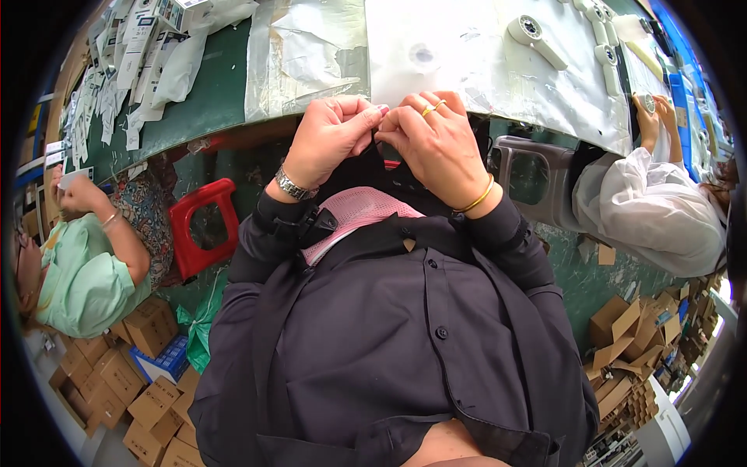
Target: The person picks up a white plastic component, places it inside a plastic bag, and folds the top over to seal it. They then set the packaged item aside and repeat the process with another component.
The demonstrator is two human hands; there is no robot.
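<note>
Small dark piece (pixel 383 110), mostly hidden, between fingers of left hand (pixel 331 134) and right hand (pixel 436 144)

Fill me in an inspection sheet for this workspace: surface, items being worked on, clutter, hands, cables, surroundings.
Surface: green table, partly covered by white sheets.
Items in work: whatever is between the fingertips is too small to tell; a white round-headed device lies on the table, ahead and to the right.
Clutter: white boxes heaped at the table's left end.
Hands: left hand and right hand close together at the near table edge, fingers bent.
Cables: nothing seen.
Surroundings: co-worker in pale green to the left, co-worker in white to the right; red stool, grey stool, cardboard boxes on the floor.
</note>
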